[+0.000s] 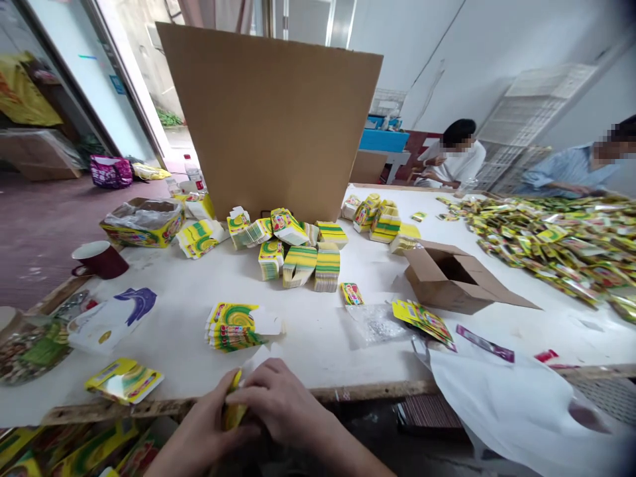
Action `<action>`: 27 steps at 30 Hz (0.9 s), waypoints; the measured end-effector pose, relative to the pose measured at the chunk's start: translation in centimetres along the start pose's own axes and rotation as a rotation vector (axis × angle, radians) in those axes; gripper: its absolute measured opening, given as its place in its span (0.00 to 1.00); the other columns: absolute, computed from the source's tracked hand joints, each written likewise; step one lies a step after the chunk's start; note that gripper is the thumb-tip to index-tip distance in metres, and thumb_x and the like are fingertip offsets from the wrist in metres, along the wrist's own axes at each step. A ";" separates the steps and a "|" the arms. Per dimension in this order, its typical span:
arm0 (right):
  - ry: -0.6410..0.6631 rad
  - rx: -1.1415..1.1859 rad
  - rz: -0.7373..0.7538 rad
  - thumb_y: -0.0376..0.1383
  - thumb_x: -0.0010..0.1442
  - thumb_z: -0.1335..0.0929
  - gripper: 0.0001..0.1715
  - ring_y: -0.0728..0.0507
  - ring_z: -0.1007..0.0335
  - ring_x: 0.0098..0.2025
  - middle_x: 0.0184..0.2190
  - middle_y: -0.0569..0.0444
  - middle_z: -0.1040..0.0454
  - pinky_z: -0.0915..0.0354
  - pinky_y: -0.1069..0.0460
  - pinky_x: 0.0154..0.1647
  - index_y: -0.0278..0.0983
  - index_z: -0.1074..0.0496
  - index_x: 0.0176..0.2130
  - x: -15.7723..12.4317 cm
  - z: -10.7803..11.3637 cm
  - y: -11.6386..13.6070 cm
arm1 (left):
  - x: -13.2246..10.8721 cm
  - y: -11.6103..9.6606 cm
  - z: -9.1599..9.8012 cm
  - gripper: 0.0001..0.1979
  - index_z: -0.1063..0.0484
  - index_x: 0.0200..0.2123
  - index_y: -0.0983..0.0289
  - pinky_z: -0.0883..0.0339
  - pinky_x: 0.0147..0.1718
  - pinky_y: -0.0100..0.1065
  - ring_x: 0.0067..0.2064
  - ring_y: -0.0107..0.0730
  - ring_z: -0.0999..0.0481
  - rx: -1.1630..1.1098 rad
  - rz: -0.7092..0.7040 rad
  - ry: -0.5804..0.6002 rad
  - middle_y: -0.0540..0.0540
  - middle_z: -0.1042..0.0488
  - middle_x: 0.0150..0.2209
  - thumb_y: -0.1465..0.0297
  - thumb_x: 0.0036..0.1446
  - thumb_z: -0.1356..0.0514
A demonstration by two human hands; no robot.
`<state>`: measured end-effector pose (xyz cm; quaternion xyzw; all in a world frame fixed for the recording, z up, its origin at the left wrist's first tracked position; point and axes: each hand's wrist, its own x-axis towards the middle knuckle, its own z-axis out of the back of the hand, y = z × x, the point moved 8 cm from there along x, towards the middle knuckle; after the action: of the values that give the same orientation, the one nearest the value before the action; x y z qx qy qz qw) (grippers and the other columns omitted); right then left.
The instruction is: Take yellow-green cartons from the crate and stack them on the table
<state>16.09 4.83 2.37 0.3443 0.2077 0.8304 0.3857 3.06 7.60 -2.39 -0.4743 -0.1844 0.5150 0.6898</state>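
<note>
Both hands meet at the table's near edge around a small yellow carton (235, 405) with a white flap standing up. My left hand (211, 421) wraps its side, fingers closed on it. Over the top bends my right hand (278, 397), its fingers pressed against the carton too; the palms hide most of it. Just beyond lies a fanned stack of flat yellow and green cartons (233, 324). To the left, near the edge, rests a small pile of flattened yellow cartons (124, 381).
Bundled cartons (298, 265) stand before a tall cardboard sheet (278, 126). An open brown box (447, 275) sits right of them, a maroon mug (102, 260) at left. Yellow packets (561, 238) heap at far right, where two people sit. A white plastic bag (507, 397) hangs over the edge.
</note>
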 end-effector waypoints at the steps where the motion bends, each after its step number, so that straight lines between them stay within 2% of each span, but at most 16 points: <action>1: -0.084 0.071 -0.066 0.30 0.58 0.32 0.20 0.45 0.34 0.43 0.40 0.52 0.26 0.37 0.51 0.46 0.42 0.29 0.51 -0.2 0.9 -0.4 | 0.2 -0.1 -0.5 0.30 0.34 0.49 0.63 0.33 0.52 0.49 0.51 0.52 0.26 0.032 -0.001 -0.023 0.60 0.24 0.48 0.58 0.44 0.34; 2: -0.194 0.150 -0.162 0.30 0.58 0.32 0.20 0.45 0.33 0.41 0.38 0.52 0.27 0.36 0.51 0.45 0.40 0.30 0.51 -0.6 2.0 -1.3 | 0.2 0.0 -0.4 0.29 0.36 0.50 0.64 0.32 0.50 0.48 0.49 0.51 0.25 0.063 0.003 -0.098 0.60 0.23 0.46 0.56 0.47 0.37; 4: -0.373 0.315 -0.377 0.31 0.59 0.34 0.15 0.47 0.32 0.35 0.31 0.55 0.28 0.36 0.53 0.39 0.37 0.30 0.48 -1.9 3.4 -3.5 | -0.1 0.7 0.4 0.34 0.41 0.54 0.65 0.30 0.47 0.49 0.46 0.52 0.23 0.133 0.041 -0.307 0.62 0.24 0.45 0.52 0.50 0.41; 5: -0.393 0.394 -0.468 0.33 0.59 0.34 0.13 0.48 0.33 0.31 0.27 0.57 0.30 0.36 0.53 0.36 0.36 0.31 0.46 -2.5 3.2 -4.5 | -0.4 1.0 0.6 0.37 0.45 0.57 0.66 0.29 0.45 0.50 0.45 0.53 0.23 0.159 0.053 -0.388 0.63 0.24 0.45 0.51 0.50 0.42; 6: -0.359 0.471 -0.533 0.35 0.60 0.34 0.13 0.48 0.33 0.30 0.26 0.58 0.31 0.37 0.53 0.34 0.36 0.31 0.46 -2.8 2.5 -5.2 | -0.6 1.2 0.6 0.38 0.48 0.59 0.67 0.29 0.44 0.49 0.45 0.53 0.23 0.177 0.050 -0.434 0.64 0.25 0.45 0.51 0.51 0.43; 9: -0.195 0.729 -0.553 0.44 0.61 0.35 0.20 0.46 0.31 0.35 0.32 0.54 0.27 0.36 0.52 0.37 0.34 0.32 0.48 -2.4 -0.9 -5.3 | -0.6 0.9 -0.9 0.36 0.49 0.59 0.66 0.27 0.40 0.44 0.44 0.49 0.21 0.202 -0.056 -0.408 0.64 0.24 0.44 0.52 0.53 0.43; 12: -0.247 0.914 -0.545 0.51 0.62 0.36 0.26 0.42 0.30 0.45 0.41 0.49 0.25 0.36 0.49 0.47 0.34 0.29 0.48 -1.5 -2.6 -5.0 | -0.7 0.1 -2.1 0.30 0.45 0.55 0.63 0.25 0.35 0.39 0.39 0.46 0.20 0.246 -0.162 -0.399 0.61 0.23 0.43 0.55 0.53 0.42; 14: -0.270 1.004 -0.605 0.53 0.59 0.33 0.27 0.42 0.30 0.45 0.40 0.48 0.24 0.37 0.48 0.48 0.33 0.27 0.45 -1.2 -3.3 -5.2 | -0.9 -0.1 -2.1 0.27 0.44 0.53 0.62 0.26 0.31 0.38 0.35 0.45 0.20 0.291 -0.171 -0.436 0.58 0.22 0.39 0.58 0.53 0.41; 15: -0.240 1.094 -0.638 0.53 0.56 0.31 0.28 0.42 0.29 0.43 0.39 0.49 0.24 0.37 0.48 0.47 0.33 0.26 0.43 -1.1 -3.8 -5.2 | -1.0 -0.1 -2.0 0.26 0.43 0.53 0.62 0.26 0.30 0.37 0.33 0.44 0.20 0.309 -0.177 -0.450 0.57 0.22 0.37 0.59 0.53 0.41; 18: -0.034 1.462 -0.665 0.54 0.45 0.25 0.33 0.40 0.27 0.42 0.36 0.47 0.23 0.36 0.46 0.48 0.31 0.25 0.41 -1.0 -5.2 -4.4 | -1.2 -0.5 -1.9 0.25 0.44 0.52 0.62 0.26 0.30 0.36 0.32 0.43 0.20 0.341 -0.219 -0.454 0.57 0.23 0.36 0.60 0.54 0.43; 20: 0.036 1.578 -0.643 0.58 0.42 0.26 0.39 0.38 0.27 0.43 0.38 0.44 0.24 0.36 0.44 0.49 0.31 0.25 0.41 -1.1 -5.4 -4.1 | -1.2 -0.8 -2.2 0.26 0.46 0.54 0.63 0.26 0.32 0.37 0.34 0.43 0.20 0.363 -0.257 -0.433 0.58 0.23 0.37 0.61 0.54 0.44; 23: -0.048 1.554 -0.660 0.62 0.45 0.29 0.40 0.38 0.28 0.45 0.39 0.43 0.24 0.37 0.43 0.51 0.32 0.26 0.42 -1.3 -5.4 -4.7 | -1.1 -0.8 -2.6 0.27 0.49 0.55 0.64 0.26 0.35 0.39 0.37 0.44 0.20 0.410 -0.254 -0.410 0.62 0.23 0.40 0.64 0.54 0.44; 27: -0.096 1.191 -0.682 0.57 0.49 0.29 0.35 0.39 0.28 0.45 0.40 0.48 0.25 0.36 0.44 0.51 0.34 0.28 0.45 -1.3 -5.5 -5.5 | -0.5 0.1 -3.1 0.28 0.50 0.55 0.64 0.27 0.41 0.43 0.45 0.47 0.22 0.396 -0.163 -0.277 0.65 0.26 0.47 0.68 0.51 0.45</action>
<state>15.37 6.74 -5.25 0.4493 0.7082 0.3908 0.3793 5.09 5.76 -3.89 -0.2384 -0.2103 0.5437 0.7767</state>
